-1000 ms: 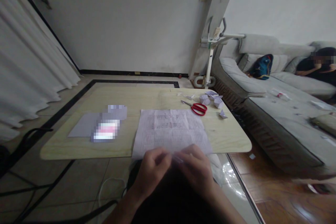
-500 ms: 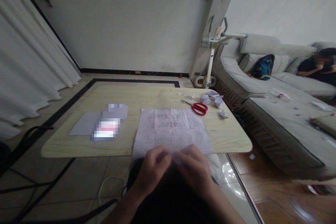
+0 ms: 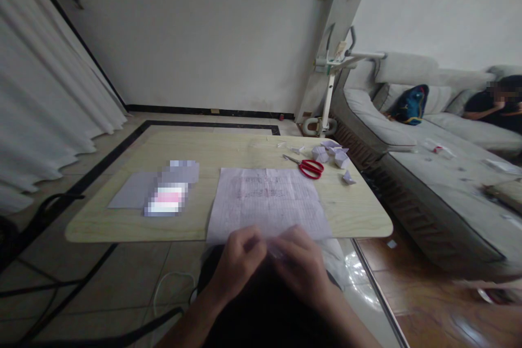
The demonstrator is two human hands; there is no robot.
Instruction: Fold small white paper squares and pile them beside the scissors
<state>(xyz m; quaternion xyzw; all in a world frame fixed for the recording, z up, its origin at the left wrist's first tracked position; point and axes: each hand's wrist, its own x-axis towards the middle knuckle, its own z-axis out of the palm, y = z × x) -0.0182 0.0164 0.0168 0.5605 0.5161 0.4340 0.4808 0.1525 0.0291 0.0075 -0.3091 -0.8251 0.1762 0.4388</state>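
Observation:
Close together over my lap, at the table's near edge, are my left hand (image 3: 242, 255) and my right hand (image 3: 299, 261). Both have their fingers pinched around a small pale piece of paper (image 3: 276, 250), mostly hidden by the fingers; the right hand is a little blurred. Just beyond them a large creased sheet with print and writing (image 3: 265, 201) lies flat, its near edge reaching the table's edge. Red-handled scissors (image 3: 311, 169) rest by the sheet's far right corner. Several folded paper pieces (image 3: 341, 159) sit behind and to the right of the scissors.
The pale wooden table (image 3: 359, 217) also carries a white sheet (image 3: 128, 191) and a pixelated bright object (image 3: 167, 199) at left. A grey sofa (image 3: 440, 174) stands to the right, with a blue bag (image 3: 411, 104) and a seated person (image 3: 495, 106). Black metal bars (image 3: 57, 284) are at lower left.
The view has shifted very slightly. Both hands stay in the same place over my lap, with only small finger movement around the paper.

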